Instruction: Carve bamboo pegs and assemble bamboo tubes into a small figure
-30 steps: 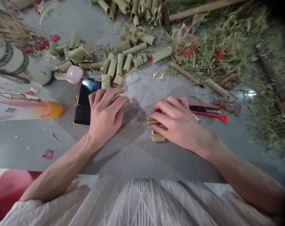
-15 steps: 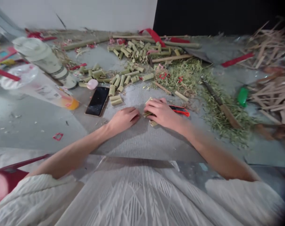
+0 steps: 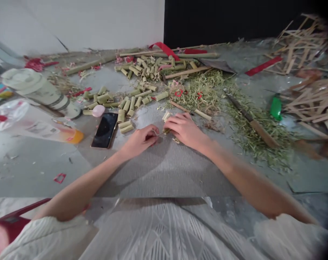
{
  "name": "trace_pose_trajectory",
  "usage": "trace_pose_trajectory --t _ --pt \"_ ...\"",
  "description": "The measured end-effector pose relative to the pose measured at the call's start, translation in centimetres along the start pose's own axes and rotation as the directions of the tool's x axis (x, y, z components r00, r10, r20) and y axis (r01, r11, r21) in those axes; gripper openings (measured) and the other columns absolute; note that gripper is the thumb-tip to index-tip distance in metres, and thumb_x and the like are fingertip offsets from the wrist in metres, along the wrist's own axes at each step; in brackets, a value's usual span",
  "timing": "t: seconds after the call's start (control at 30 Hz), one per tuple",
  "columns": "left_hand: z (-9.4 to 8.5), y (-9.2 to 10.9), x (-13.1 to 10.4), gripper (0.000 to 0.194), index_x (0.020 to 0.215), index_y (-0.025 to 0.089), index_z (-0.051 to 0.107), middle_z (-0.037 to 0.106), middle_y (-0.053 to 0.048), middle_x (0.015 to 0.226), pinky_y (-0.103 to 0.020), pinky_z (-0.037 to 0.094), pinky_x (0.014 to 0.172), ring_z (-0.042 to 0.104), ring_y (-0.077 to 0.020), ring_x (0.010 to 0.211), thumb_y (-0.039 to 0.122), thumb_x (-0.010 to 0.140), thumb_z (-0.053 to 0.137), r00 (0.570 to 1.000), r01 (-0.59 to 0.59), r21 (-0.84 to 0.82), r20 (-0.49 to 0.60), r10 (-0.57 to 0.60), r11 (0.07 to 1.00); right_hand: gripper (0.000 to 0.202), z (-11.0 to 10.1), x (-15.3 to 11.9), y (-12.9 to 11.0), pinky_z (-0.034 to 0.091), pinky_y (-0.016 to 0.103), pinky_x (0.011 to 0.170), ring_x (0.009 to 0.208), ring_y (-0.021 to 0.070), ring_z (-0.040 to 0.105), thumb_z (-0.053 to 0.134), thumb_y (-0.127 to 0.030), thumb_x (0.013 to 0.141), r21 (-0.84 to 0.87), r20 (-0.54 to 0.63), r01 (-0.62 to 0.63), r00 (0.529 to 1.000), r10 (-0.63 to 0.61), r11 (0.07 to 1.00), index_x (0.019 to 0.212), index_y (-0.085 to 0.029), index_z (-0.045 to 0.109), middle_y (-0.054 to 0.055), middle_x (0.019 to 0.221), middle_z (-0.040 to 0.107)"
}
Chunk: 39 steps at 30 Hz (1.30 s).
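Observation:
My right hand point(image 3: 187, 131) lies palm down over short split bamboo pieces, its fingers curled round one bamboo piece point(image 3: 167, 130) that they partly hide. Pale bamboo bits point(image 3: 166, 116) show just beyond the fingertips, and another small piece point(image 3: 176, 140) lies under the edge of the palm. Close by on the left, my left hand point(image 3: 139, 141) rests on the table point(image 3: 158, 173). Its thumb and forefinger are bent with a gap between them, and I make out nothing held there. Two cut bamboo tubes point(image 3: 126, 127) sit beyond the left hand.
A phone point(image 3: 105, 130), a drink cup with orange contents point(image 3: 71, 136) and a pale bottle point(image 3: 44, 92) stand or lie left. Several bamboo tubes point(image 3: 150, 68) are heaped behind. Right are green shavings point(image 3: 207, 86), a long-handled blade point(image 3: 250, 119), a green object point(image 3: 275, 107) and sticks point(image 3: 315, 104).
The view has tilted, so the table sits lower and further left. My left thumb and forefinger have parted. The orange cutter beside my right hand no longer shows.

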<state>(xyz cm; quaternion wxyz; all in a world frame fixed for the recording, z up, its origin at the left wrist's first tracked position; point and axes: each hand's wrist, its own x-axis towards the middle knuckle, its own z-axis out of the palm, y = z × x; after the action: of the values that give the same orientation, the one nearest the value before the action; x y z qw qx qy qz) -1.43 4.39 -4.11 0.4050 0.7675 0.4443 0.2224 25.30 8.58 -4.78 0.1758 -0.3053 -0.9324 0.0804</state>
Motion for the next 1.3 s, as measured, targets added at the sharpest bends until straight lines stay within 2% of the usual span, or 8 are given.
trace_pose_trajectory --t 0.23,0.37,0.53,0.7,1.0,1.07,1.17,1.3 --pt "0.3 -0.6 -1.3 0.015 0.120 0.022 0.058 0.088 -0.007 0.100 -0.028 0.065 0.073 0.081 -0.0160 0.076 0.033 0.111 0.062 0.994 0.099 -0.292 -0.013 -0.108 0.951 0.033 -0.1 -0.5 -1.5 0.037 0.046 0.106 0.119 0.0263 0.064 0.051 -0.007 0.113 0.001 -0.043 -0.011 0.999 0.011 1.000 0.131 -0.022 0.075 0.009 0.133 0.078" --pt "0.8 -0.3 -1.8 0.014 0.121 0.023 0.059 0.088 -0.007 0.100 -0.030 0.067 0.076 0.082 -0.0170 0.078 0.030 0.111 0.065 0.988 0.144 -0.428 0.004 -0.157 0.892 0.020 -0.1 -0.4 -3.1 0.039 0.047 0.109 0.112 0.0249 0.065 0.058 -0.018 0.115 -0.024 -0.054 0.025 0.998 -0.026 0.999 0.119 -0.022 0.077 0.006 0.122 0.081" --pt "1.2 0.2 -2.0 0.013 0.118 0.023 0.058 0.088 -0.005 0.097 -0.026 0.064 0.075 0.079 -0.0137 0.073 0.021 0.107 0.064 0.989 0.143 -0.466 0.032 -0.145 0.873 0.019 0.4 -0.2 -3.6 0.041 0.047 0.104 0.105 0.0235 0.064 0.061 -0.017 0.114 -0.035 -0.044 0.068 0.997 -0.069 0.997 0.103 -0.021 0.076 0.004 0.112 0.080" --pt "1.1 0.0 -2.0 0.011 0.115 0.022 0.061 0.085 -0.002 0.091 -0.021 0.060 0.072 0.075 -0.0109 0.071 0.017 0.105 0.062 0.985 0.163 -0.450 0.026 -0.170 0.878 0.017 1.0 -0.4 -3.4 0.042 0.045 0.102 0.100 0.0227 0.064 0.064 -0.012 0.111 -0.010 -0.108 0.048 0.993 -0.048 0.999 0.098 -0.019 0.074 0.004 0.106 0.078" --pt "0.9 -0.5 -1.8 0.015 0.117 0.021 0.068 0.086 0.000 0.091 -0.021 0.057 0.070 0.074 -0.0112 0.071 0.017 0.102 0.069 0.982 0.118 -0.276 -0.113 -0.154 0.954 0.014 0.7 -0.4 -3.5 0.042 0.045 0.099 0.094 0.0211 0.069 0.066 -0.012 0.110 0.118 -0.234 -0.062 0.968 0.088 0.991 0.100 -0.022 0.071 0.002 0.101 0.078" --pt "0.8 -0.6 -1.8 0.014 0.115 0.021 0.072 0.086 0.001 0.090 -0.021 0.057 0.071 0.075 -0.0120 0.074 0.021 0.102 0.076 0.976 0.102 -0.179 -0.171 -0.133 0.979 0.013 0.9 -0.3 -3.4 0.044 0.044 0.096 0.093 0.0213 0.070 0.066 -0.014 0.111 0.165 -0.245 -0.074 0.963 0.114 0.983 0.101 -0.021 0.070 0.003 0.100 0.078" --pt "0.6 -0.7 -1.9 0.007 0.111 0.021 0.081 0.086 0.001 0.092 -0.021 0.056 0.071 0.077 -0.0128 0.076 0.023 0.104 0.077 0.979 0.075 -0.057 -0.185 -0.085 0.996 0.012 1.1 -0.4 -3.2 0.047 0.042 0.094 0.094 0.0208 0.073 0.067 -0.013 0.110 0.226 -0.264 -0.084 0.954 0.144 0.970 0.102 -0.022 0.069 0.002 0.102 0.080" --pt "0.7 -0.6 -2.0 0.011 0.105 0.021 0.083 0.086 0.001 0.090 -0.021 0.054 0.067 0.077 -0.0124 0.074 0.018 0.106 0.073 0.980 0.015 -0.032 -0.198 -0.021 0.999 0.014 1.4 -0.4 -3.2 0.052 0.039 0.092 0.093 0.0188 0.076 0.069 -0.010 0.107 0.329 -0.278 -0.093 0.942 0.190 0.940 0.102 -0.023 0.069 0.000 0.101 0.083"
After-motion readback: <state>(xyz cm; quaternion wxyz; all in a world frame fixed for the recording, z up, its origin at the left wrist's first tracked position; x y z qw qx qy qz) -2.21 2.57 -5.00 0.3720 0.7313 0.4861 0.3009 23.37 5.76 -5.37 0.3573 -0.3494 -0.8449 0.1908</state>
